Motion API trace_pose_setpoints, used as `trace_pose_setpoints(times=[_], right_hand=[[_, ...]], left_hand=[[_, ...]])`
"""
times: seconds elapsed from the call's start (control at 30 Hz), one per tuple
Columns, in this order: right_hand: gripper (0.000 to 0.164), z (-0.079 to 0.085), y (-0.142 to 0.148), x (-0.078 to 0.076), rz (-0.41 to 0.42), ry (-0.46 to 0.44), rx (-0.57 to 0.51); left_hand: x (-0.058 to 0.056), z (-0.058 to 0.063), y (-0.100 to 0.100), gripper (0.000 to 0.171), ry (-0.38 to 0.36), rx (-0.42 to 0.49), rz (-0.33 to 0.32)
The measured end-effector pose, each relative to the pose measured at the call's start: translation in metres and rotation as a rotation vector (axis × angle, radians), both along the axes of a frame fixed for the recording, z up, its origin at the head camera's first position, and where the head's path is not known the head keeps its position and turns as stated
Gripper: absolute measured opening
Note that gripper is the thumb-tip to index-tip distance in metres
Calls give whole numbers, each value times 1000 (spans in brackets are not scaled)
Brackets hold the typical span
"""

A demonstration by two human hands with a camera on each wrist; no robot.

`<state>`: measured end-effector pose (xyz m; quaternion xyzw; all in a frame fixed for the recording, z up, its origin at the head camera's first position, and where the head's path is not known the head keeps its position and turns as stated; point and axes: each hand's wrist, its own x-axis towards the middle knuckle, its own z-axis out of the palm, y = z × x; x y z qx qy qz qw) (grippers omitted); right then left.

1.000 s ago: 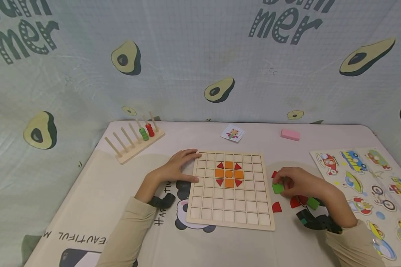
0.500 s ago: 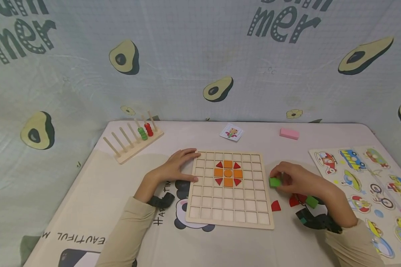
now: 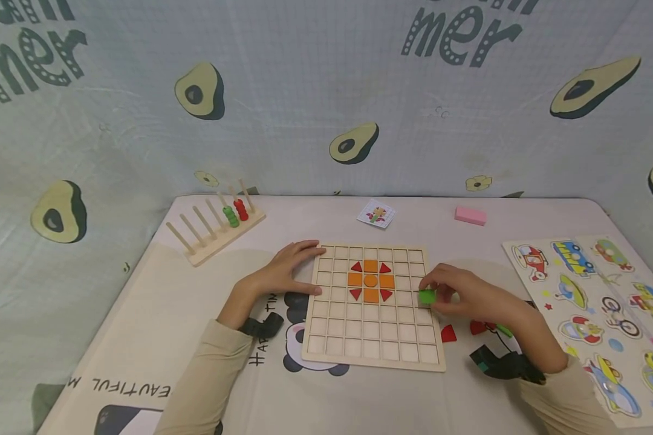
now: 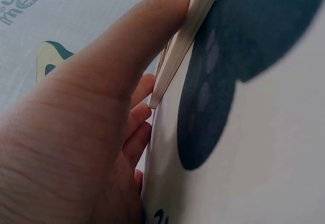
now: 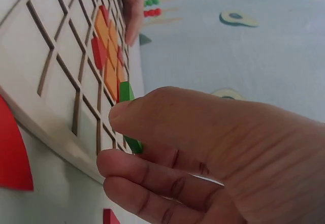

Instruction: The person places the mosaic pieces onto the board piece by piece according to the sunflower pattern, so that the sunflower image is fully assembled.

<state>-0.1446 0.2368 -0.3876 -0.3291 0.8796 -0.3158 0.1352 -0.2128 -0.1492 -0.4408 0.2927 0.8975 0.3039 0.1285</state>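
Note:
Between the thumb and fingers of my right hand (image 3: 465,293) is a green square block (image 3: 427,296), held over the right edge of the wooden grid board (image 3: 373,348). The right wrist view shows the green block (image 5: 125,91) pinched on edge, tilted. My left hand (image 3: 283,273) touches the board's left edge with thumb and fingers spread; the left wrist view shows the thumb (image 4: 147,23) against the rim. On the board, orange squares (image 3: 370,266) surround an orange round piece (image 3: 370,280), with red triangles (image 3: 386,295) at the corners.
Red quarter-round pieces (image 3: 448,333) and a partly hidden green piece (image 3: 504,330) lie right of the board. Behind it are a pattern card (image 3: 376,214) and a pink block (image 3: 470,215). A peg rack (image 3: 217,238) stands left; a vehicle puzzle board (image 3: 588,320) lies right.
My right hand has carried the green block leftward from the loose pieces to the board's right edge. My left hand has stayed at the board's left edge.

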Motion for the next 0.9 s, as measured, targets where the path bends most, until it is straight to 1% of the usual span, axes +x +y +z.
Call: trace_pose_setpoints(times=[0.17,0.4,0.57,0.77,0.9], right_hand=[[27,-4,-8,1,7,-49,14],[24,-10,-20,-1,78,-21,-13],[24,-15,-31,-2,103,-19,19],[24,-19,-45,-4,162,13,9],[25,-21,-57,-4,162,8,30]], left_hand=[[-1,0,0,82,3,2,-4],[0,0,1,84,-22,-26,28],[0,0,2,84,-26,-31,35],[-1,-1,1,84,-20,-33,32],[-1,-1,0,84,-21,-30,31]])
